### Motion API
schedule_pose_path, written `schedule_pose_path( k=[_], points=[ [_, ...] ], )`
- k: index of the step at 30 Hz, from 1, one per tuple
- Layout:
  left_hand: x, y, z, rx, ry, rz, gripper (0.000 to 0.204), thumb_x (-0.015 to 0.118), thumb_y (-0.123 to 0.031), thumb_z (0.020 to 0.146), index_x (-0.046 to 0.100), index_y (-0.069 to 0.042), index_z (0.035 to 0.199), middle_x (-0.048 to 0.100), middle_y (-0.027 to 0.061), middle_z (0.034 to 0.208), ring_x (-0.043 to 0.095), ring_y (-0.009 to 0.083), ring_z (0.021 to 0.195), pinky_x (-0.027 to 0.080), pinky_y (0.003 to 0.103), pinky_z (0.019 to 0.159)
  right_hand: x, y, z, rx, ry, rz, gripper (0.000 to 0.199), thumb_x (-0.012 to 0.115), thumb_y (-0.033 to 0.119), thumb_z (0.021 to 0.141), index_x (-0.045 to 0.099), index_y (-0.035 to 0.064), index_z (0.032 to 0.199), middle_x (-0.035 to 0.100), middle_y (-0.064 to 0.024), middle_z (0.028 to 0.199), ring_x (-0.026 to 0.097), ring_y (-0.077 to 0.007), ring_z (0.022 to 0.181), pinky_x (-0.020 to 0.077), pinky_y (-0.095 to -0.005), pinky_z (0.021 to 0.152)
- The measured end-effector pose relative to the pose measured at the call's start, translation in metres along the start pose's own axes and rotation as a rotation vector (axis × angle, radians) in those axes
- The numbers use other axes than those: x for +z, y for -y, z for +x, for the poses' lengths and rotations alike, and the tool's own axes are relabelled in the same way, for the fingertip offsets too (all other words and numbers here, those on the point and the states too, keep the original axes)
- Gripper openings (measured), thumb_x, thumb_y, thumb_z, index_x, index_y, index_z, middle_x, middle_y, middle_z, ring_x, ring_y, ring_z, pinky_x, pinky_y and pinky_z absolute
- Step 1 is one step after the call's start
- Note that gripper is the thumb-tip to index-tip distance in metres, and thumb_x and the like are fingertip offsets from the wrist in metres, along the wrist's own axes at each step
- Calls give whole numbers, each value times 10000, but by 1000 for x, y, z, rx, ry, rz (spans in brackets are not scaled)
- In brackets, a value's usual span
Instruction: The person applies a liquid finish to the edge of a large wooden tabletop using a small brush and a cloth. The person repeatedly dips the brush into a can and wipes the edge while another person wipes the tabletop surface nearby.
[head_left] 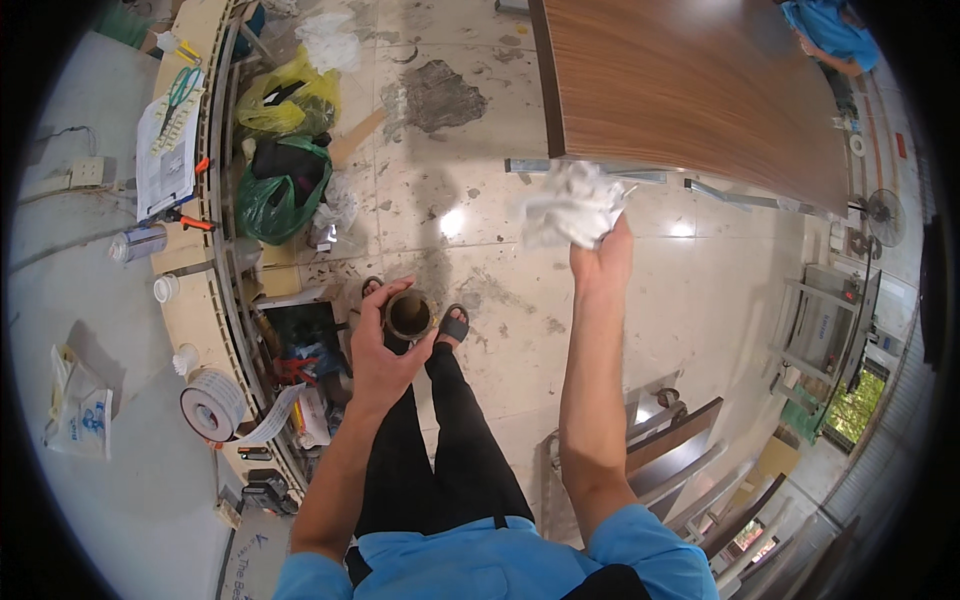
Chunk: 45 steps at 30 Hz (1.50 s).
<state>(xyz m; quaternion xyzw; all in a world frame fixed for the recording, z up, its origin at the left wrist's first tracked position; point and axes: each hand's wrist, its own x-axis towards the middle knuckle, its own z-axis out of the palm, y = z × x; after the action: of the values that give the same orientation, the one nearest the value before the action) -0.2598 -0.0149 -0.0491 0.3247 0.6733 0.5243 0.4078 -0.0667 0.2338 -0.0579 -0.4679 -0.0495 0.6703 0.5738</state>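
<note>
**Hands hold rag and can over tiled floor**

Right hand (600,262) is closed around a crumpled white rag (570,205), raised at one o'clock against the wooden panel (690,90). A small open can (408,314) is gripped by the left hand (385,350) at centre. Green bag (280,190) is seen at ten o'clock.

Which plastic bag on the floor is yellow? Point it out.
The yellow bag is the one farther from the person, lying beyond the dark green bag beside the workbench. The green one sits closer to the person's feet.
</note>
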Motion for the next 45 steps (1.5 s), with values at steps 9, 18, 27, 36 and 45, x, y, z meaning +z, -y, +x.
schedule_pose_path(
  k=[9,18,27,36,45],
  points=[
    [-18,-5,0,-48,-63,-42,694,825,69,800,473,5,1394,600,185,1465,596,223,1327,465,351,1150,56,-118,-12,381,32,7,360,399,143,1123,600,-28,1368,672,-182,1352,683,-325,1196,549,-478,1108],
    [-48,-2,7,-62,-71,-109,713,786,99,825,432,-5,1435,521,177,1516,533,219,1386,446,374,1189,2,-47,5,406,173,273,397,355,154,1131,590,8,1417,648,-196,1409,652,-351,1254,515,-514,1145],
    [-75,-6,27,-50,-104,-109,705,802,99,810,454,10,1416,572,198,1488,581,239,1351,472,350,1140,69,-130,-12,544,329,110,392,437,163,1125,563,-27,1445,660,-191,1408,660,-301,1266,539,-464,1108],
    [-130,-63,68,128,-170,-78,687,862,16,781,524,-3,1378,641,161,1419,645,243,1278,498,354,1105,24,-99,-89,187,118,-786,150,631,112,1079,658,73,1221,683,-71,1207,627,-165,1113,512,-316,982],
    [-143,-163,175,261,-4,99,626,846,-56,848,519,-28,1380,627,139,1440,607,222,1336,458,356,1156,78,-45,-117,-133,233,-897,61,660,90,1021,624,42,1022,604,-15,1003,528,-119,944,446,-264,893]
  ],
)
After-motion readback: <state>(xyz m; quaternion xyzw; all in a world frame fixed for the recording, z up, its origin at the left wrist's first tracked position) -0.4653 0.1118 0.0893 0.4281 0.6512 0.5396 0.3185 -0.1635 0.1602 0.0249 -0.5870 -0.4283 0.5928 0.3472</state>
